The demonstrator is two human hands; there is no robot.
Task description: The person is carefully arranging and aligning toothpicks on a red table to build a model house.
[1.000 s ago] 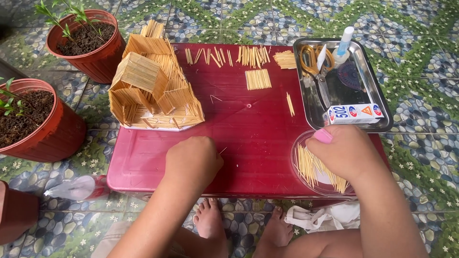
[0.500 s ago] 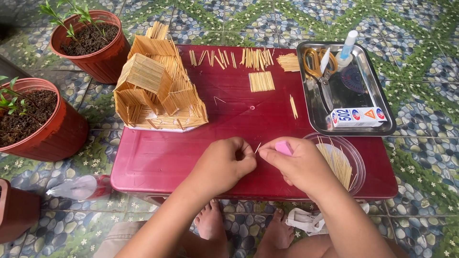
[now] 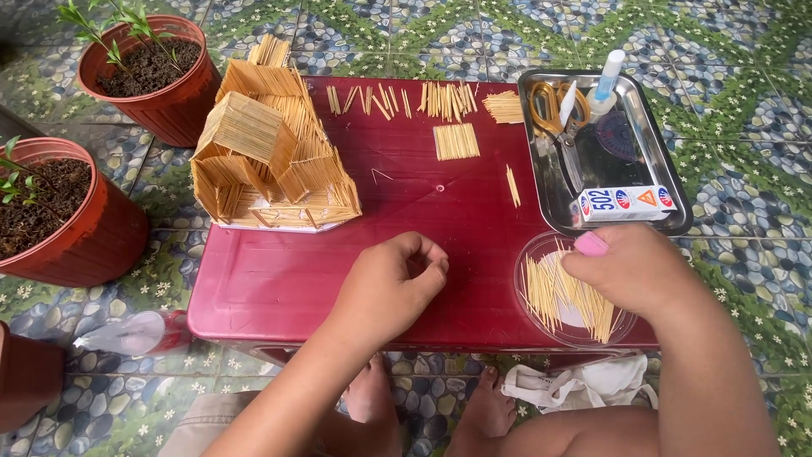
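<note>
Head view: I see the hands have split since half a second ago. Right hand (image 3: 630, 271) is back over the dish (image 3: 541, 326), grip curled onto the sticks (image 3: 562, 296). Left hand (image 3: 393, 283) rests mid-bench (image 3: 279, 279), fingertips pinched; can't tell if it holds a stick. Looks like another stick pickup.

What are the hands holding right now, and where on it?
Cannot tell for the curled left hand. The right hand rests over the toothpicks in the dish; no grip shows.
</note>
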